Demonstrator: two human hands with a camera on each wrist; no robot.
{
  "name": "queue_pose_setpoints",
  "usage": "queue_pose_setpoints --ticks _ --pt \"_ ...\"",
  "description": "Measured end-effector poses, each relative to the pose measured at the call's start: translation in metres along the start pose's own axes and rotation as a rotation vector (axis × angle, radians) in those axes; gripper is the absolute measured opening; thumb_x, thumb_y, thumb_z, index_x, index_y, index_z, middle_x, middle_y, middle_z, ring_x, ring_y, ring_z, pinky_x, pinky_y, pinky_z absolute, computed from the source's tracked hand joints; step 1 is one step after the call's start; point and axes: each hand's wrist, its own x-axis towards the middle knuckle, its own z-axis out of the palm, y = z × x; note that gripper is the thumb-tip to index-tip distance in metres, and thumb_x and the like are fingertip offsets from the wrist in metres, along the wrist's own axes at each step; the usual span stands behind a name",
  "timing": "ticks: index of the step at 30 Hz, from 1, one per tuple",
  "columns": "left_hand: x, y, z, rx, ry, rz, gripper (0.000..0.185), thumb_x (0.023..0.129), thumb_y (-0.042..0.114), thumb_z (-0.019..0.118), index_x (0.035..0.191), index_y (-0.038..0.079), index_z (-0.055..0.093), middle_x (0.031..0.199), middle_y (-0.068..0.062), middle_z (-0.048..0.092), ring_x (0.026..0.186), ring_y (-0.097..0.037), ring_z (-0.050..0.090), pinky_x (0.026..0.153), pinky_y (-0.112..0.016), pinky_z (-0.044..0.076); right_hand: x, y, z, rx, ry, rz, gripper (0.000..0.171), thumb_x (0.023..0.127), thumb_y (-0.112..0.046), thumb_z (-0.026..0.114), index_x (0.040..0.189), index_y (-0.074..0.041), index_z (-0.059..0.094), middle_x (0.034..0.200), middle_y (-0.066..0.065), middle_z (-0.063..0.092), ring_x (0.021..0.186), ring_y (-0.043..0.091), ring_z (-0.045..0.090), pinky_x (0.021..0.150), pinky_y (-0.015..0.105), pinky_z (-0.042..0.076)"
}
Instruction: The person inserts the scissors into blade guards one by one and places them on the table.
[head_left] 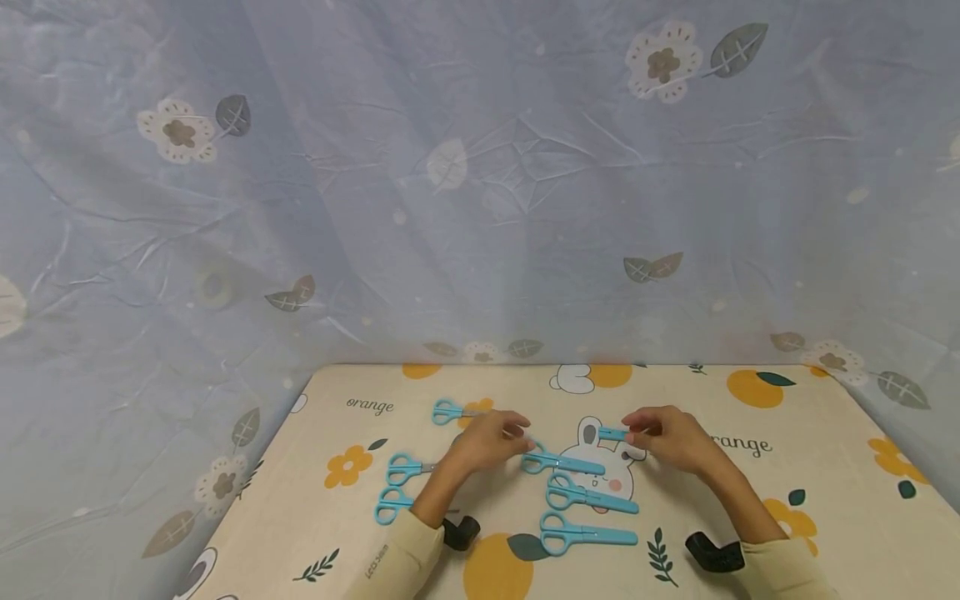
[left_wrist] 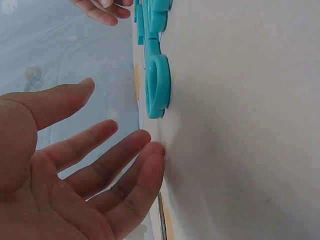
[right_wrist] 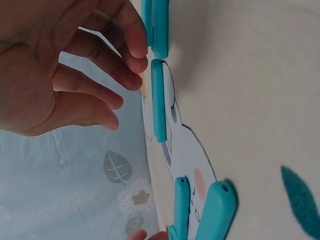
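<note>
My left hand (head_left: 491, 440) hovers with relaxed, parted fingers by the handle of the farthest pair of covered blue scissors (head_left: 562, 462); in the left wrist view nothing lies between the fingers, and a blue scissor handle (left_wrist: 158, 85) stands just ahead of them. My right hand (head_left: 671, 437) is over a blue blade cover (head_left: 613, 433), loosely bent. The right wrist view has this hand (right_wrist: 75, 75) holding nothing, fingertips beside the blade cover (right_wrist: 158, 100). More blue covers (right_wrist: 160, 27) lie beyond it, hidden under the hand in the head view.
Two more covered scissors (head_left: 592, 493) (head_left: 588, 534) lie nearer me in a column. On the left are uncovered scissors (head_left: 447, 412) (head_left: 403, 469) (head_left: 392, 504), the nearer two partly behind my left arm. A patterned cloth (head_left: 840, 500) covers the table; a blue-grey curtain (head_left: 480, 275) hangs behind.
</note>
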Motion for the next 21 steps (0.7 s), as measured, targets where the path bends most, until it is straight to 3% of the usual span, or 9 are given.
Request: queue_pose_setpoints --ticks 11,15,21 --pt "0.001 -0.009 -0.013 -0.003 0.056 0.022 0.045 0.101 0.029 0.074 0.139 0.003 0.069 0.135 -0.018 0.073 0.127 -0.040 0.067 0.102 -0.056 0.060 0.000 0.004 0.002 -0.044 0.040 -0.045 0.044 0.097 -0.016 0.076 0.137 0.000 0.069 0.131 0.023 0.072 0.117 0.041 0.067 0.092 0.053 0.064" --pt "-0.001 -0.012 -0.018 -0.012 0.071 0.032 0.047 0.100 0.027 0.076 0.139 0.003 0.069 0.136 -0.018 0.072 0.127 -0.040 0.067 0.102 -0.056 0.060 0.001 0.008 0.000 -0.074 0.061 -0.065 0.045 0.096 -0.016 0.079 0.137 0.001 0.069 0.132 0.023 0.072 0.118 0.042 0.067 0.100 0.059 0.060" --pt "-0.006 -0.017 -0.027 -0.034 0.078 0.027 0.048 0.098 0.025 0.078 0.139 0.002 0.068 0.138 -0.018 0.071 0.129 -0.042 0.066 0.105 -0.058 0.058 0.000 0.016 -0.011 -0.095 0.070 -0.066 0.047 0.095 -0.015 0.081 0.137 0.002 0.069 0.130 0.025 0.072 0.117 0.043 0.066 0.101 0.063 0.058"
